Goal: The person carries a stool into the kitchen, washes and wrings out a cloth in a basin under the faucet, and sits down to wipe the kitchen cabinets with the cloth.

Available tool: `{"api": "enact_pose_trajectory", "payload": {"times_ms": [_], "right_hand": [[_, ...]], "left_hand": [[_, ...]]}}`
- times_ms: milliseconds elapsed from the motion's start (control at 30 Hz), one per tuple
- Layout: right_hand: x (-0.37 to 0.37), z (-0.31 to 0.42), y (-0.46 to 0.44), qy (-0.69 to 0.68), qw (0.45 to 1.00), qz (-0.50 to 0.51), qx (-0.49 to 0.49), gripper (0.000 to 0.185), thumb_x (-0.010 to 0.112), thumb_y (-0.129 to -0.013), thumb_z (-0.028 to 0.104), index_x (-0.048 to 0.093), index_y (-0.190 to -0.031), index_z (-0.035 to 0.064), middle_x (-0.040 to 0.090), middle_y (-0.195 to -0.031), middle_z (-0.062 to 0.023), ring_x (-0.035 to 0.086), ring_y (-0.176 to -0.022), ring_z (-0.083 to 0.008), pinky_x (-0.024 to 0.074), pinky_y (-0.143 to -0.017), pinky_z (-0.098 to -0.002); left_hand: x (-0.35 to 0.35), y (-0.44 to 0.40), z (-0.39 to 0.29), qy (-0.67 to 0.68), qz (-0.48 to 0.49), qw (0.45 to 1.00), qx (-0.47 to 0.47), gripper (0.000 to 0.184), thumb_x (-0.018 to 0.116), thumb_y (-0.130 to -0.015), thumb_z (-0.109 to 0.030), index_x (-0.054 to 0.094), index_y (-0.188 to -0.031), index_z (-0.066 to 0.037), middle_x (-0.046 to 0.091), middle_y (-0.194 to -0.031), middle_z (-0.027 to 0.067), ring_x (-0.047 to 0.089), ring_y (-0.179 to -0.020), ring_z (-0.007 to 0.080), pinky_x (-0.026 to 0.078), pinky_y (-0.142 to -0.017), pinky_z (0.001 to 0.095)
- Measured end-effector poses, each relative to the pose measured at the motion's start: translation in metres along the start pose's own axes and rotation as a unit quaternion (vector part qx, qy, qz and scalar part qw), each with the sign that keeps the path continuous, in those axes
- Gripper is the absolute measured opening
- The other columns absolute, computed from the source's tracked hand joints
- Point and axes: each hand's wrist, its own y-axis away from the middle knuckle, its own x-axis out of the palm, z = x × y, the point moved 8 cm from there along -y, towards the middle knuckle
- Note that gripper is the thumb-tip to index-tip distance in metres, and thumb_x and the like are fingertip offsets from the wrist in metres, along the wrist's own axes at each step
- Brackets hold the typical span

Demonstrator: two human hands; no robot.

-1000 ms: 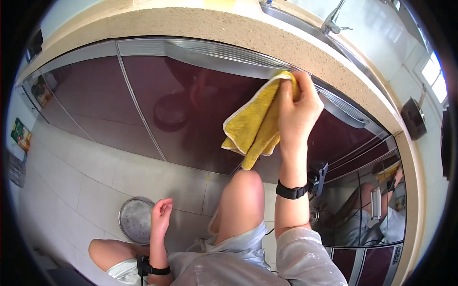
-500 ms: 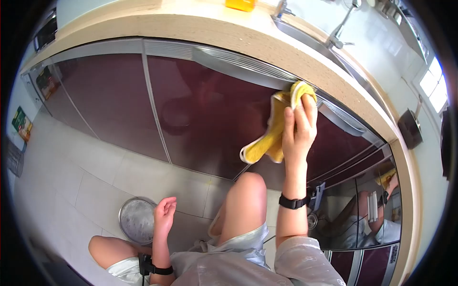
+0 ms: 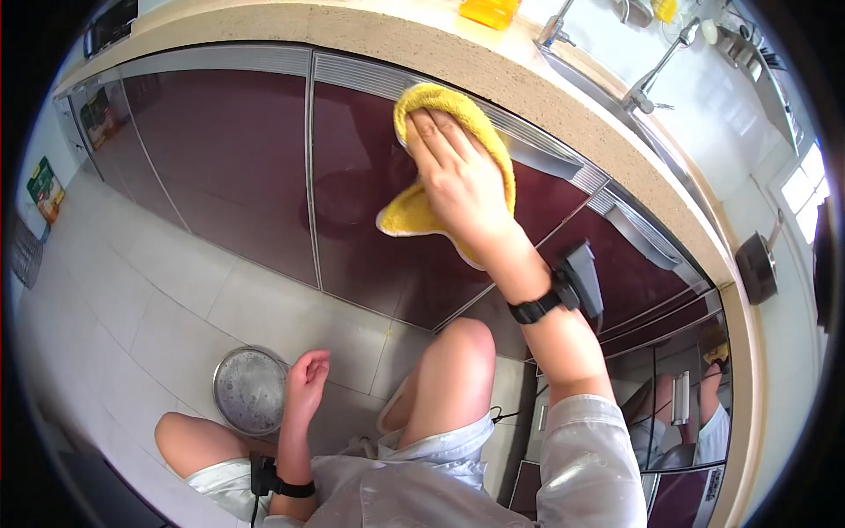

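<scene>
On the upper part of a maroon cabinet door (image 3: 361, 273): yellow cloth (image 3: 412, 211), spread under the right hand (image 3: 458, 180), top edge curled up past the fingertips, one flap pointing down and left. Right grip: holding the cloth to the door, fingers laid over it, thumb hidden. Overlaps, in this view, one end of a silver handle (image 3: 546, 158); touching or not, cannot tell. Black strap (image 3: 535, 310) round the right wrist. Left hand (image 3: 308, 380) well apart from the cloth, low over the tiled floor (image 3: 167, 326); grip half wide, fingers loosely bent. Just beside, on the floor: round metal dish (image 3: 249, 387). Bent knee (image 3: 466, 343) between left hand and right forearm. Above the door: beige worktop (image 3: 264, 31), with orange container (image 3: 489, 12), then sink (image 3: 588, 81) and silver tap (image 3: 645, 95) farther right. Dark pot (image 3: 757, 268) by the right-hand wall.
</scene>
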Motion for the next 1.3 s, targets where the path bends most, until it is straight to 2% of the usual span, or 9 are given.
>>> {"api": "enact_pose_trajectory", "payload": {"times_ms": [167, 333, 400, 567, 700, 833, 1033, 1200, 1300], "right_hand": [[-0.021, -0.023, 0.044, -0.019, 0.999, 0.026, 0.018, 0.043, 0.057, -0.072, 0.008, 0.058, -0.113, -0.0027, 0.055, -0.123, -0.0132, 0.052, -0.115, -0.0262, 0.0457, -0.093, -0.0367], [0.005, 0.001, -0.003, -0.014, 0.999, 0.051, 0.002, 0.043, 0.054, -0.074, 0.004, 0.056, -0.116, -0.0052, 0.054, -0.122, -0.0154, 0.049, -0.118, -0.028, 0.0395, -0.101, -0.0367], [0.019, 0.012, -0.027, 0.04, 0.997, 0.064, -0.004, 0.044, 0.053, -0.075, 0.004, 0.054, -0.117, -0.0053, 0.054, -0.122, -0.0154, 0.048, -0.12, -0.0273, 0.0386, -0.102, -0.0364], [-0.006, 0.004, -0.009, 0.029, 0.998, 0.062, -0.001, 0.039, 0.055, -0.075, 0.007, 0.059, -0.112, -0.0024, 0.058, -0.115, -0.0121, 0.054, -0.112, -0.0251, 0.0437, -0.096, -0.0354], [0.015, 0.013, -0.032, 0.063, 0.994, 0.091, -0.014, 0.041, 0.055, -0.076, 0.007, 0.056, -0.116, -0.0031, 0.057, -0.12, -0.0128, 0.052, -0.115, -0.0258, 0.0419, -0.097, -0.0357], [-0.005, -0.001, -0.006, 0.039, 0.994, 0.101, -0.031, 0.044, 0.057, -0.073, 0.009, 0.057, -0.115, -0.0022, 0.057, -0.118, -0.012, 0.052, -0.115, -0.0255, 0.0419, -0.097, -0.0368], [0.009, 0.008, -0.027, 0.081, 0.991, 0.097, -0.054, 0.04, 0.054, -0.073, 0.007, 0.058, -0.112, -0.0024, 0.056, -0.119, -0.0113, 0.052, -0.115, -0.0252, 0.043, -0.096, -0.0359], [-0.019, -0.01, 0.007, 0.055, 0.989, 0.132, -0.038, 0.041, 0.055, -0.072, 0.008, 0.058, -0.111, -0.0034, 0.056, -0.118, -0.0128, 0.053, -0.113, -0.027, 0.0436, -0.094, -0.0379], [-0.009, -0.011, 0.005, 0.053, 0.992, 0.108, -0.038, 0.039, 0.054, -0.074, 0.007, 0.059, -0.111, -0.0024, 0.056, -0.119, -0.0124, 0.052, -0.115, -0.0268, 0.0431, -0.096, -0.0378]], "left_hand": [[-0.007, 0.002, -0.004, 0.034, -0.029, 0.999, 0.028, 0.017, 0.055, -0.091, -0.004, 0.059, -0.107, 0.002, 0.065, -0.097, 0.0074, 0.062, -0.092, 0.0112, 0.048, -0.082, 0.024], [-0.013, 0.008, -0.005, 0.004, -0.04, 0.998, 0.041, 0.018, 0.056, -0.09, -0.005, 0.061, -0.106, 0.0, 0.066, -0.094, 0.0085, 0.062, -0.089, 0.013, 0.048, -0.081, 0.0255], [-0.011, 0.007, -0.012, 0.012, -0.039, 0.998, 0.046, 0.018, 0.056, -0.089, -0.005, 0.061, -0.106, -0.001, 0.066, -0.093, 0.0089, 0.063, -0.088, 0.0138, 0.049, -0.081, 0.0262], [-0.014, 0.008, -0.017, 0.008, -0.048, 0.998, 0.045, 0.02, 0.057, -0.087, -0.006, 0.061, -0.106, -0.002, 0.066, -0.09, 0.0098, 0.064, -0.086, 0.0155, 0.049, -0.081, 0.028], [-0.017, 0.01, -0.012, -0.02, -0.063, 0.996, 0.054, 0.02, 0.057, -0.087, -0.007, 0.062, -0.106, -0.003, 0.067, -0.091, 0.0104, 0.064, -0.086, 0.0174, 0.05, -0.082, 0.0295], [-0.018, 0.009, -0.024, -0.003, -0.058, 0.996, 0.061, 0.02, 0.057, -0.087, -0.008, 0.062, -0.106, -0.003, 0.066, -0.094, 0.0115, 0.064, -0.089, 0.0194, 0.049, -0.084, 0.032], [-0.02, 0.012, -0.025, -0.017, -0.064, 0.995, 0.07, 0.021, 0.057, -0.086, -0.007, 0.062, -0.106, -0.003, 0.066, -0.098, 0.0127, 0.064, -0.092, 0.0211, 0.049, -0.084, 0.0328], [-0.013, 0.013, -0.031, -0.018, -0.068, 0.994, 0.086, 0.02, 0.057, -0.086, -0.007, 0.062, -0.105, -0.003, 0.065, -0.099, 0.0136, 0.064, -0.092, 0.0228, 0.049, -0.083, 0.0338], [-0.011, 0.011, -0.028, -0.033, -0.069, 0.993, 0.095, 0.02, 0.057, -0.085, -0.006, 0.062, -0.105, -0.003, 0.065, -0.099, 0.0143, 0.063, -0.091, 0.0247, 0.049, -0.082, 0.035]]}}
